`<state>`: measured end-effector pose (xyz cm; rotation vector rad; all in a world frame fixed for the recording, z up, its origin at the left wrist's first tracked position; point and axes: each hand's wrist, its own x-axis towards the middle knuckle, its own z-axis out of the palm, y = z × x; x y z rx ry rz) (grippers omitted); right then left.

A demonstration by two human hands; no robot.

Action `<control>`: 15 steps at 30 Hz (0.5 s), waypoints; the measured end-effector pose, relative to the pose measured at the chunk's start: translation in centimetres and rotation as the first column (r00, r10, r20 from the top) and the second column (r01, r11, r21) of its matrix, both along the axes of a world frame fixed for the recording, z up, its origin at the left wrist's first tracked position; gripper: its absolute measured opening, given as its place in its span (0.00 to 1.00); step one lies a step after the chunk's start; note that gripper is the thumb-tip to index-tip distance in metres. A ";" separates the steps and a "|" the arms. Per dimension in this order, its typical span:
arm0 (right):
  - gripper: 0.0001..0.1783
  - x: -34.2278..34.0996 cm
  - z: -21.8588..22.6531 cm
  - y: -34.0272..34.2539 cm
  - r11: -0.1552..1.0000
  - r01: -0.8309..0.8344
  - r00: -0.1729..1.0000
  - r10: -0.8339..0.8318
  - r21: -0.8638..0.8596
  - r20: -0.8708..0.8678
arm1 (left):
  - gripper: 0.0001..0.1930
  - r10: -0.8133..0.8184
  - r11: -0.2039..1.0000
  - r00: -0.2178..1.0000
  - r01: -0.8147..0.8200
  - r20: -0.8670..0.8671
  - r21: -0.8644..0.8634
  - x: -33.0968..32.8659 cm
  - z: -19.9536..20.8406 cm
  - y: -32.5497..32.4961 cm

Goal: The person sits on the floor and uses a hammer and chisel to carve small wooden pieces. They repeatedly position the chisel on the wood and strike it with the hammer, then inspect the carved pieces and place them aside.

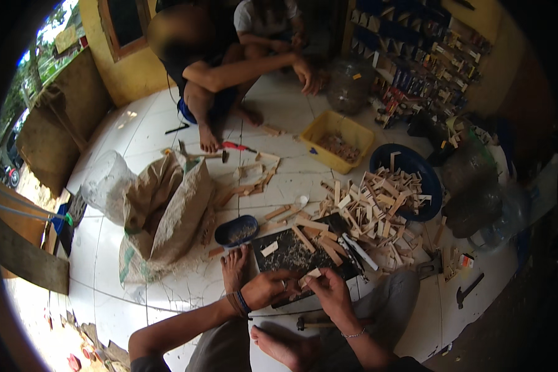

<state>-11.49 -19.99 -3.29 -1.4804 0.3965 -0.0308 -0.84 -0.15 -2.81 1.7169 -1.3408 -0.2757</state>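
Fingertips of both hands, left hand point(268, 289) and right hand point(328, 291), pinched closed on one small wood strip point(310, 273); I'd have kept it low over the dark board point(291, 251).

Pale wood piece point(312, 273), yellow tub point(328, 129)

Your hands point(273, 288) point(332, 291) meet over the board point(304, 254), holding a wood piece point(310, 273) between them. Beyond the board lies the stick pile point(372, 208), partly in a basin point(431, 180). A tub point(235, 230) sits left of the board, a sack point(167, 211) farther left, a crate point(338, 141) behind.
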 end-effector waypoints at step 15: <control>0.13 1.9 0.0 0.0 0.999 -0.030 0.991 0.035 -0.041 0.131 | 0.20 0.200 0.960 0.965 -0.228 0.167 0.165 0.2 -0.3 0.7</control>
